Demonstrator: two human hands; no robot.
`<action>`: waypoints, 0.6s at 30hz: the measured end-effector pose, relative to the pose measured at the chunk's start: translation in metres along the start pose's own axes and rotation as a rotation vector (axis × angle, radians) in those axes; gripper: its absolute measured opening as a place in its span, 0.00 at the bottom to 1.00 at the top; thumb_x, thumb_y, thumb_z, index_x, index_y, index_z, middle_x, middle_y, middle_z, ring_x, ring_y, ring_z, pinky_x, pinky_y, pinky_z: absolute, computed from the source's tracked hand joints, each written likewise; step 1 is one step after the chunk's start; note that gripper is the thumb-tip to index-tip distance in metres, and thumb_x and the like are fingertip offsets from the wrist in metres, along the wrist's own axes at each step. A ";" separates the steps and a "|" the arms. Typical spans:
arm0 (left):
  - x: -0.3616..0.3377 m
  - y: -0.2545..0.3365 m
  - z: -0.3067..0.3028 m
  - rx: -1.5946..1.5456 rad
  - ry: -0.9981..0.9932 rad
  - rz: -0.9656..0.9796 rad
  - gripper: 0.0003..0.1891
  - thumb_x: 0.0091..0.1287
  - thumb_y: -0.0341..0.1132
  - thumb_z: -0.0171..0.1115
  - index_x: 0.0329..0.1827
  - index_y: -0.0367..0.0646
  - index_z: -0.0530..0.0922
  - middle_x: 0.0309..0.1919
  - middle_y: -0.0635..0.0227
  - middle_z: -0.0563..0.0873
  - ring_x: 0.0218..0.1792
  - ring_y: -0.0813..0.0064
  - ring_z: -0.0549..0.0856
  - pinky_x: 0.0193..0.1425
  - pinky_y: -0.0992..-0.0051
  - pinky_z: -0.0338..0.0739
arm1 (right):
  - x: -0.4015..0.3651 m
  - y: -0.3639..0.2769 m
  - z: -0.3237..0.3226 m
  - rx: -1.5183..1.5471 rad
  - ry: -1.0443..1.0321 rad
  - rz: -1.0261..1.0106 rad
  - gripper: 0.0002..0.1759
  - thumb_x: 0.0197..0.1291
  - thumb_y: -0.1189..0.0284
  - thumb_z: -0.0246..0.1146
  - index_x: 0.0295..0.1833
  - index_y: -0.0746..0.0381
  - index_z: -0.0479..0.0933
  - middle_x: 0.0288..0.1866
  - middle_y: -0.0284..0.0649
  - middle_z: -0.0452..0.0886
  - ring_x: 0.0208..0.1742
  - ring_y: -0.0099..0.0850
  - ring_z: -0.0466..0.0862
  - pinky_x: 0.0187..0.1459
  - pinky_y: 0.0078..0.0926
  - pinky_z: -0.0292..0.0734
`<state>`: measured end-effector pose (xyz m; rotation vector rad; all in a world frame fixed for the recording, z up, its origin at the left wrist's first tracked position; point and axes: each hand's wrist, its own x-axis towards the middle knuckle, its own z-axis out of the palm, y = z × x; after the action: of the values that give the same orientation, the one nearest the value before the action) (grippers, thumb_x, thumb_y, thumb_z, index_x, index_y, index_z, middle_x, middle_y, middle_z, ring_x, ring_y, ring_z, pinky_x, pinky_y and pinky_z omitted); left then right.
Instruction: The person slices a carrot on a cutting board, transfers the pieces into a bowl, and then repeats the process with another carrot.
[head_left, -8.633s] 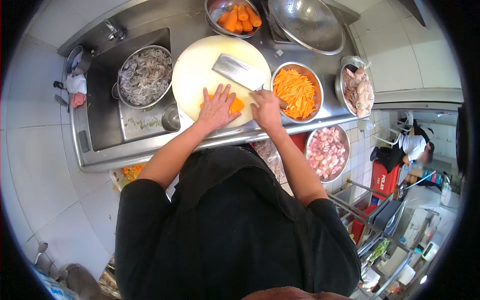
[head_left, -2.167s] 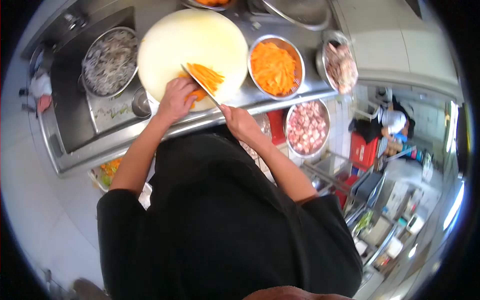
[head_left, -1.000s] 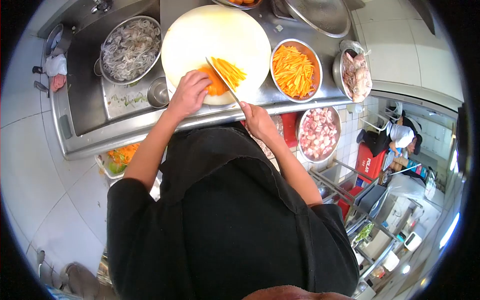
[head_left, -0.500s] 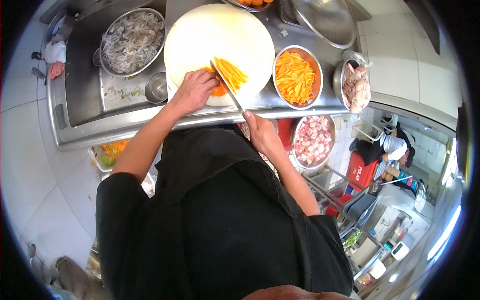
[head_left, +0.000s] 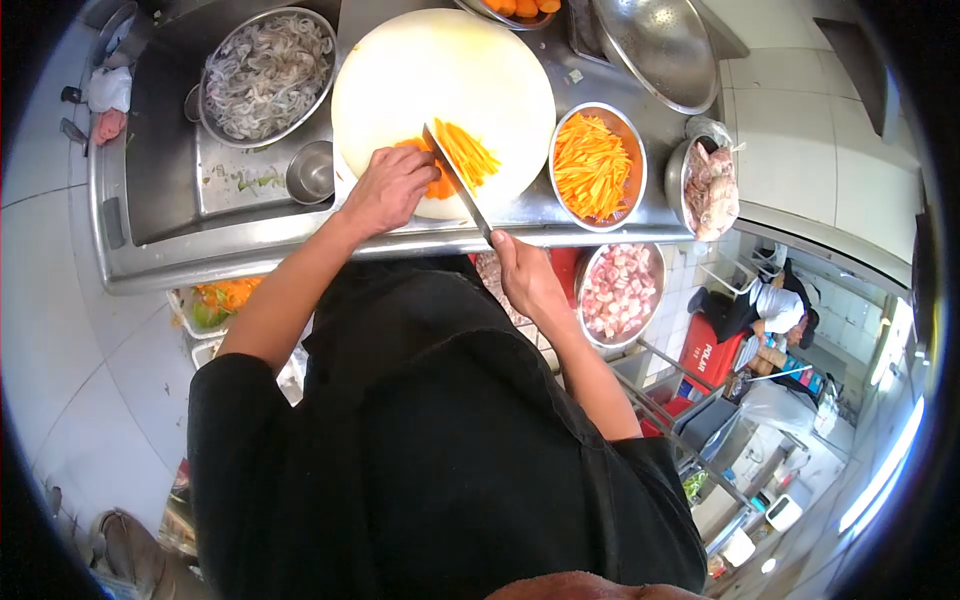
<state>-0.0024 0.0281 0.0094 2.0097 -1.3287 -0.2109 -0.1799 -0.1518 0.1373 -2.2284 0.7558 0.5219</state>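
Note:
On the round white cutting board (head_left: 440,70) my left hand (head_left: 390,188) presses down with curled fingers on orange carrot slices (head_left: 441,187), partly hidden under it. My right hand (head_left: 527,274) grips the handle of a kitchen knife (head_left: 461,186). The blade lies across the board's near part, right beside my left fingertips. Cut carrot strips (head_left: 470,152) rest along the blade's right side. To the right of the board stands a metal bowl (head_left: 642,170) filled with carrot strips (head_left: 592,165).
At left, a pan of pale sliced seafood-like pieces (head_left: 268,75) and a small metal cup (head_left: 312,172) sit in the sink (head_left: 160,180). A colander (head_left: 660,50) and a bowl of raw meat (head_left: 710,190) stand right. Diced meat (head_left: 620,290) is lower down. Another person (head_left: 775,305) is farther right.
The camera view has shifted slightly. Both hands stay in nearly the same place, the left on the carrot and the right on the knife.

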 end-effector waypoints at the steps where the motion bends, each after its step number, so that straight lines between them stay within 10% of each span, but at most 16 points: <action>1: 0.000 -0.001 0.001 0.000 0.012 0.003 0.17 0.68 0.30 0.64 0.60 0.45 0.84 0.60 0.65 0.84 0.67 0.61 0.78 0.71 0.58 0.67 | 0.005 0.007 0.008 -0.012 0.011 -0.030 0.34 0.85 0.51 0.44 0.54 0.70 0.84 0.47 0.69 0.85 0.54 0.70 0.82 0.58 0.61 0.77; 18: 0.002 -0.008 -0.014 -0.009 0.011 0.043 0.12 0.66 0.29 0.65 0.52 0.40 0.82 0.53 0.60 0.82 0.63 0.54 0.79 0.69 0.56 0.71 | 0.037 -0.004 0.015 0.046 -0.008 -0.029 0.36 0.85 0.49 0.43 0.54 0.72 0.84 0.49 0.73 0.83 0.58 0.71 0.81 0.61 0.61 0.74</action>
<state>0.0113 0.0343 0.0149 1.9701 -1.3602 -0.1851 -0.1519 -0.1518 0.1084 -2.1900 0.7237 0.4936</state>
